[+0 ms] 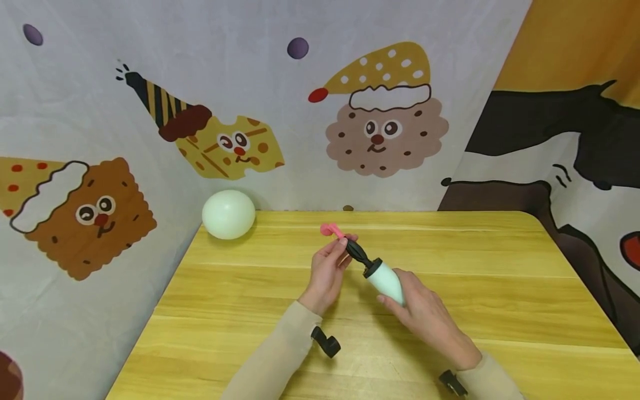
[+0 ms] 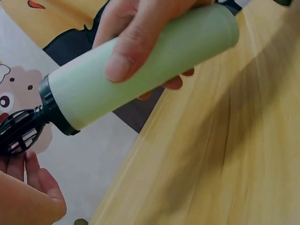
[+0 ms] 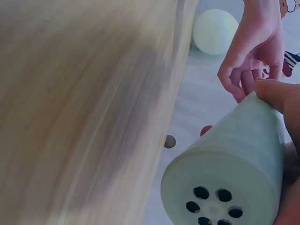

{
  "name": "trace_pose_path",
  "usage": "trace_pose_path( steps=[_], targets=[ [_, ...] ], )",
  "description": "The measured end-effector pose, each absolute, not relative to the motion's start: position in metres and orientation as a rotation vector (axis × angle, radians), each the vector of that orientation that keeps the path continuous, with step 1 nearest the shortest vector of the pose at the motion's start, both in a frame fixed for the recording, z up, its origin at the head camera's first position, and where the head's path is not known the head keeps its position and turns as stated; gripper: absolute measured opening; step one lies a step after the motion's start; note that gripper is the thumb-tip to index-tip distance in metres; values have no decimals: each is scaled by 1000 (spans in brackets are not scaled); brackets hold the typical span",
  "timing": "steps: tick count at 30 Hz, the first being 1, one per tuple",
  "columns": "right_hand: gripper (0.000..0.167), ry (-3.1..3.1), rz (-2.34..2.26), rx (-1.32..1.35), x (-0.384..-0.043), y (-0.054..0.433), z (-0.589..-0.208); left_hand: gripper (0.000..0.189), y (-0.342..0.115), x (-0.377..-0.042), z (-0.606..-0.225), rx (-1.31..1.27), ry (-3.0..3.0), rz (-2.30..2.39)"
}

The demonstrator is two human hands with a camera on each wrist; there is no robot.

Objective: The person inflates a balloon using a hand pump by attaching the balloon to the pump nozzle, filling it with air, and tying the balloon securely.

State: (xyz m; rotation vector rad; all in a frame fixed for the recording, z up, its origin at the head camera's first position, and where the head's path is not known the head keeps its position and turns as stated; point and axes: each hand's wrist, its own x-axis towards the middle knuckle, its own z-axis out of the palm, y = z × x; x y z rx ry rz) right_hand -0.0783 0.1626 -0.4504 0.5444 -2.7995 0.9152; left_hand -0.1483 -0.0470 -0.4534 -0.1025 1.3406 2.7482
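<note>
A hand balloon pump [image 1: 386, 281] with a pale green barrel and a black slotted nozzle end slants over the table. Around its barrel my right hand [image 1: 425, 311] curls, with the thumb lying along the near side in the left wrist view. My left hand [image 1: 326, 273] pinches the neck of a limp pink balloon [image 1: 330, 229] at the nozzle tip. The balloon hangs flat beyond the fingertips. In the right wrist view, the pump's end cap [image 3: 213, 206] shows several dark holes.
A round, inflated pale green balloon [image 1: 229, 215] sits at the table's far left corner. The wooden table [image 1: 240, 333] meets a cloth backdrop [image 1: 240, 44] printed with cartoon figures. Each wrist wears a black camera mount [image 1: 326, 341].
</note>
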Motion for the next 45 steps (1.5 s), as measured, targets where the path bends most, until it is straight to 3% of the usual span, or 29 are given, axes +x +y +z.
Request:
trace_pose_path(
  steps=[7, 14, 23, 36, 39, 45],
  targets=[
    [62, -2781, 962, 528, -81, 161, -447, 24, -49, -148, -455, -80, 1517, 2794],
    [61, -2776, 970, 524, -82, 161, -447, 12, -59, -156, -457, 6, 2440, 2555],
    [60, -2776, 966, 540, -82, 160, -446, 5, -72, -163, -457, 397, 3038, 2159],
    [61, -2753, 905, 551, -80, 159, -445, 14, -76, -171, -454, 1080, 3644, 1607],
    [63, -2731, 845, 549, -79, 158, -446, 14, -76, -171, -454, 1098, 3650, 1603],
    [69, -2646, 676, 539, -79, 157, -447, 12, -73, -166, -455, 898, 3374, 1896]
  ],
)
